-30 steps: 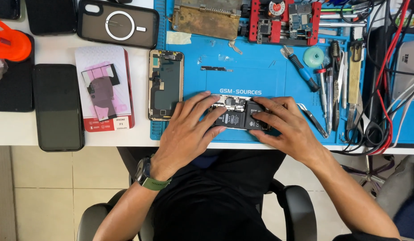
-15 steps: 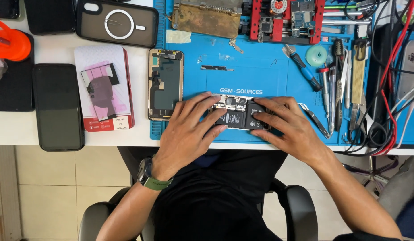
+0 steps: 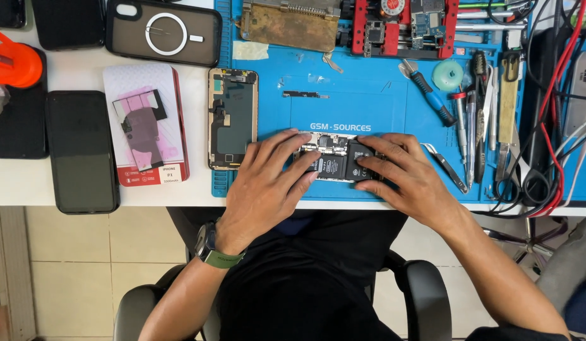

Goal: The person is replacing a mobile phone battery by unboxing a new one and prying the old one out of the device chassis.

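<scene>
An opened phone body [image 3: 334, 158] with a black battery inside lies sideways on the blue work mat [image 3: 369, 107], near the table's front edge. My left hand [image 3: 268, 183] covers its left end, fingers spread across the battery. My right hand [image 3: 406, 177] rests on its right end, fingertips pressing the battery. Both hands hold the phone body between them. A green-strapped watch [image 3: 211, 249] sits on my left wrist. The detached screen panel [image 3: 233, 118] lies face down just left of my left hand.
Left of the mat lie a red-edged battery box [image 3: 146, 126], a dark phone [image 3: 81, 151], a black phone case with a ring [image 3: 163, 31] and an orange suction cup [image 3: 12, 63]. Screwdrivers and tweezers [image 3: 476, 113] and cables [image 3: 552, 126] crowd the right. A red fixture [image 3: 403, 25] stands behind.
Both hands stay on the phone body; the fingers have shifted only slightly over the battery.
</scene>
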